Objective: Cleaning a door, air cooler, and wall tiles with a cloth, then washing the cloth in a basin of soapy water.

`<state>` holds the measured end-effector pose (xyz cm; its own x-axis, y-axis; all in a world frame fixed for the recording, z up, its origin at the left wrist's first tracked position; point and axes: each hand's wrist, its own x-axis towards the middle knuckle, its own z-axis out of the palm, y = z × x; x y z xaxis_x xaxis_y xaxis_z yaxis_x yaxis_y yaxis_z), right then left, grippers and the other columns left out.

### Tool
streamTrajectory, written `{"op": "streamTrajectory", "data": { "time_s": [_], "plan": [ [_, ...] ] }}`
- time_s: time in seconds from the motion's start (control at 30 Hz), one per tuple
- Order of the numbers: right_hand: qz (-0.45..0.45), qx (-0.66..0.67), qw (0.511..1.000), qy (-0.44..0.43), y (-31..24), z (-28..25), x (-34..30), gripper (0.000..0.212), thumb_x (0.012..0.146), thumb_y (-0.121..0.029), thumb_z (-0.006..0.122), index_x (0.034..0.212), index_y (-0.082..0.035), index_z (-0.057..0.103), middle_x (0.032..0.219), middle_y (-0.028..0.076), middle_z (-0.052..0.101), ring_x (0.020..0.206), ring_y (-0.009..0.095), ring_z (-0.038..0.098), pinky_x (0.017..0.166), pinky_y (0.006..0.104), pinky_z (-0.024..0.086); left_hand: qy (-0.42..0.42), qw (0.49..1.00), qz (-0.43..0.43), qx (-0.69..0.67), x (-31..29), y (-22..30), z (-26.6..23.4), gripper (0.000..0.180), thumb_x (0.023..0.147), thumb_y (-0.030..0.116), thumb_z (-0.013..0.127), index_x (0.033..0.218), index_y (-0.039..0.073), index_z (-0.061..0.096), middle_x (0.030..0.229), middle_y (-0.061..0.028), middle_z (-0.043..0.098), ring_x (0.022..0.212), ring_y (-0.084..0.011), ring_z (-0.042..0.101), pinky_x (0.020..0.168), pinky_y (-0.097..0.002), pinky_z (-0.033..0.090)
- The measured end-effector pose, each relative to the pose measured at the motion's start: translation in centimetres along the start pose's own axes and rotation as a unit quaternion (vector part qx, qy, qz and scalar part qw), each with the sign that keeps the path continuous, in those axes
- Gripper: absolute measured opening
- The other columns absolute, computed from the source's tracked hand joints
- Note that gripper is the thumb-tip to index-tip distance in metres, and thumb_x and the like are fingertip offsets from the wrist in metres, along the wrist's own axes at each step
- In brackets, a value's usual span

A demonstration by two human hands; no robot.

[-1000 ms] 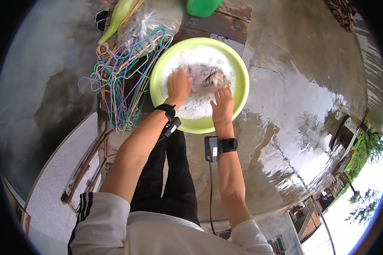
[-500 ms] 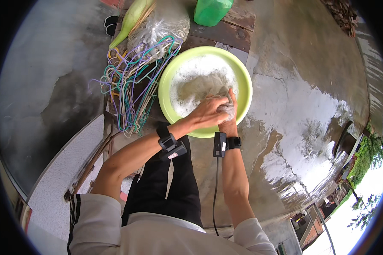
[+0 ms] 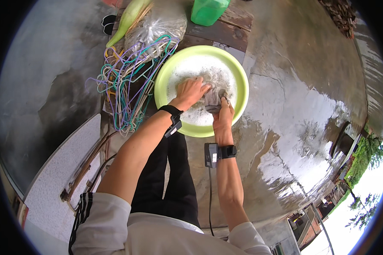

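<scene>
A lime-green basin (image 3: 244, 85) holds sudsy water with white foam. Over the suds my left hand (image 3: 191, 91) has its fingers closed on one edge of a wet grey cloth (image 3: 211, 100). My right hand (image 3: 224, 114), on the basin's near right side, grips the cloth's other end, its thumb lying on top. The piece is stretched between both hands at the water's surface, and it may be a small garment; its exact kind does not show. Some of the left fingers are hidden behind the back of the hand.
A tangle of coloured clothes hangers (image 3: 130, 85) lies left of the basin. Beyond are a knotted clear plastic bag (image 3: 157, 32), a pale green gourd (image 3: 127, 21) and a green plastic container (image 3: 209, 12) on wooden boards (image 3: 219, 36). Wet concrete floor (image 3: 285, 119) stretches to the right.
My hands were together at the basin's right side, bunching the cloth. Now the left hand has moved left and away from the right, and the cloth is spread between them.
</scene>
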<state>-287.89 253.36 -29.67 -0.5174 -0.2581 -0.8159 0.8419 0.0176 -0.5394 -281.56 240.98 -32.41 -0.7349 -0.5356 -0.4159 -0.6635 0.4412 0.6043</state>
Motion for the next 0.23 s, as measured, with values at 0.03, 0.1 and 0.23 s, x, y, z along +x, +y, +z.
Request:
{"op": "streamTrajectory", "data": {
  "time_s": [0.03,0.1,0.23],
  "plan": [
    [-0.036,-0.041,0.998,0.029,-0.7,-0.4,0.3,0.030,0.090,-0.016,0.048,0.115,0.001,0.047,0.104,0.011,0.057,0.085,0.022,0.062,0.067,0.0291,0.053,-0.018,0.999,-0.023,0.023,0.0,-0.4,-0.5,0.032,0.087,0.033,0.052,0.095,0.002,0.050,0.078,-0.0192,0.062,0.075,-0.0372,0.060,0.063,-0.0458,0.046],
    [-0.041,-0.046,0.998,0.029,-1.7,-1.6,1.0,0.041,0.088,-0.017,0.053,0.122,0.003,0.042,0.112,0.013,0.054,0.095,0.022,0.058,0.072,0.0305,0.051,-0.038,0.998,-0.041,0.043,0.0,-1.1,-0.6,0.033,0.087,0.036,0.052,0.094,0.003,0.050,0.079,-0.0181,0.061,0.076,-0.0362,0.059,0.063,-0.0450,0.046],
    [-0.070,-0.121,0.989,0.052,-2.6,-1.4,1.1,0.069,0.084,-0.017,0.059,0.138,0.002,0.020,0.141,0.014,0.026,0.118,0.024,0.043,0.087,0.0357,0.046,0.073,0.985,-0.121,0.096,-0.5,-3.1,1.5,0.031,0.087,0.034,0.053,0.101,0.006,0.048,0.110,-0.0170,0.048,0.102,-0.0344,0.048,0.081,-0.0435,0.043]
  ]
}}
